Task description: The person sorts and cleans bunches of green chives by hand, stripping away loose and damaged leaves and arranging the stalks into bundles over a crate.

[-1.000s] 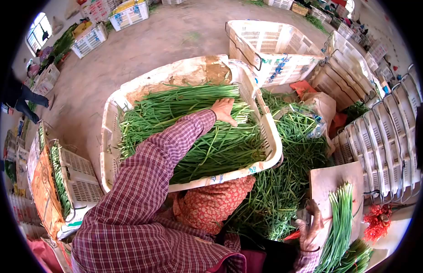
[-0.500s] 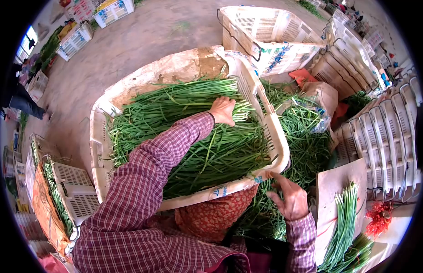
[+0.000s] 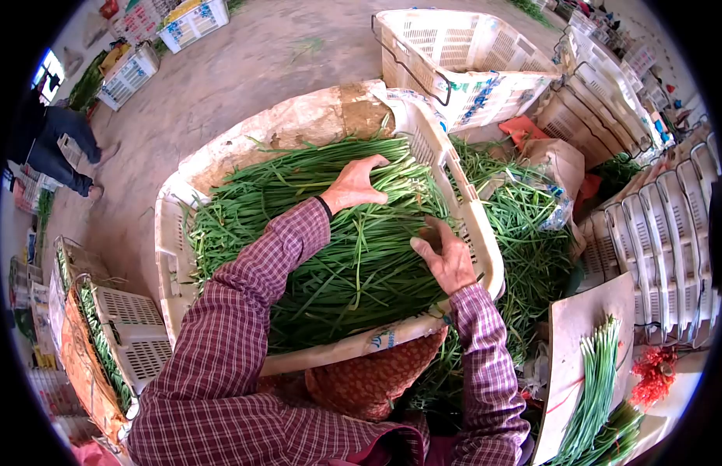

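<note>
A white plastic crate holds a thick layer of long green chives, their pale ends toward the right wall. My left hand lies over the upper part of the layer, thumb and fingers apart, touching the chives. Nearer the crate's right side, my right hand reaches over the rim, with its thumb and fingers curved and spread above the stalks. Neither hand is closed around a bundle. A piece of stained cardboard lines the crate's far side.
Loose greens lie heaped right of the crate. A board carries a chive bundle beside red ties. Another crate stands behind, stacked crates at right. A person walks at left.
My right hand has moved from outside the near right corner to over the chives. My left hand has shifted left, off the pale ends. The person at left has come further into view.
</note>
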### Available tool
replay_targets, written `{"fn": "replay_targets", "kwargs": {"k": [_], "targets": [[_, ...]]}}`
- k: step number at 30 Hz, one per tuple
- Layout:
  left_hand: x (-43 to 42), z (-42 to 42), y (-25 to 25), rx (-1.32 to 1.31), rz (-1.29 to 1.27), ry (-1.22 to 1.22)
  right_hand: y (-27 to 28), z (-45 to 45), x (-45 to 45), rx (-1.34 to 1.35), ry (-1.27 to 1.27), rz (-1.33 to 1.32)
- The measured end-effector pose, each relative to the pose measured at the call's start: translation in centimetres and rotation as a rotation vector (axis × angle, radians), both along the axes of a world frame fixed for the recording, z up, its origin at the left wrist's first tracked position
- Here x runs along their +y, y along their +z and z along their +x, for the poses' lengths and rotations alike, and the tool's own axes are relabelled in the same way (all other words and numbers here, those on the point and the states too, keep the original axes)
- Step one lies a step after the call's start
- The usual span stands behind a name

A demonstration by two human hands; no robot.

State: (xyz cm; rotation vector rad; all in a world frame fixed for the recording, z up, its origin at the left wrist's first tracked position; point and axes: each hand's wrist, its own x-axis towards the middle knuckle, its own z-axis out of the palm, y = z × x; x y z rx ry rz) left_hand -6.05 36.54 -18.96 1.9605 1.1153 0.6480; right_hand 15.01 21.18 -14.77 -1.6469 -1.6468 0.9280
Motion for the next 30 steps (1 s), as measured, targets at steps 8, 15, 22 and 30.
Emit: {"fn": "replay_targets", "kwargs": {"k": [8, 15, 22, 30], "targets": [[-2.6, 0.7, 0.7, 0.276, -0.01, -0.368, -4.0, -1.3, 1.4, -0.203, 0.14, -0.065], [6.2, -1.9, -2.3, 0.126, 0.144, 0.037, -5.0, -2.0, 1.2, -0.109, 0.067, 0.194], [9.5, 0.5, -6.0, 0.624, 0.199, 0.081, -4.0, -1.8, 0.8, -0.211, 0.086, 0.131], [10.6, 0.2, -4.6, 0.667, -0.035, -0.022, -3.7, -1.8, 0.9, -0.326, 0.16, 0.045]]}}
